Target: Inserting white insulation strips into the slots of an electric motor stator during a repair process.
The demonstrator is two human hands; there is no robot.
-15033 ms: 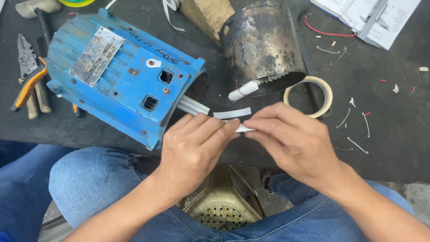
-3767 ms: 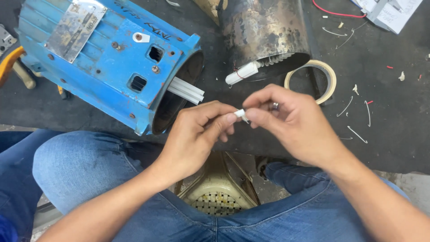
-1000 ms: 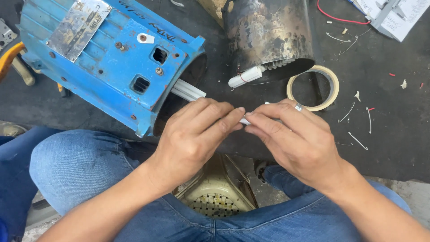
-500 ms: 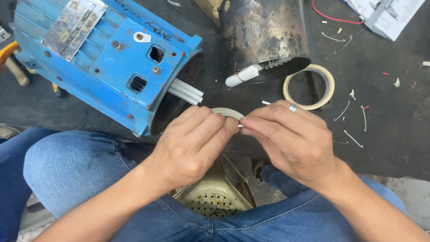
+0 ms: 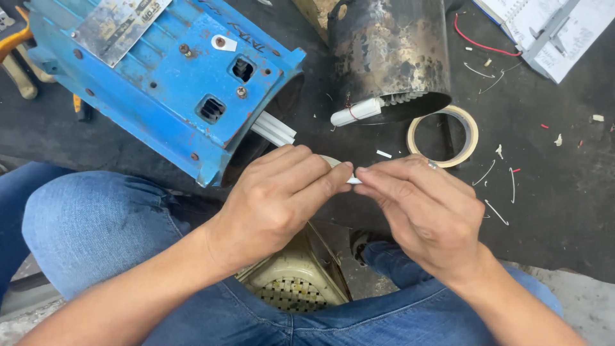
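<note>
My left hand (image 5: 282, 198) and my right hand (image 5: 426, 211) meet fingertip to fingertip over the table's front edge, both pinching a small white strip of paper (image 5: 352, 181) that is mostly hidden by the fingers. Just behind the left hand lies a blue motor housing (image 5: 160, 77) on its side, its open end toward me, with white paper strips (image 5: 275, 130) sticking out of it. A ring shows on my right hand.
A dark burnt metal cylinder (image 5: 391, 57) stands behind, with a rolled white paper (image 5: 355, 111) at its mouth. A roll of tape (image 5: 443, 136) lies to its right. Notebook (image 5: 544, 25) far right, pliers (image 5: 16, 54) far left. A cream fan cover (image 5: 295, 288) sits between my knees.
Over the frames both hands have stayed together at the table edge, working the white strip; it now looks smaller and more tucked between the fingertips.
</note>
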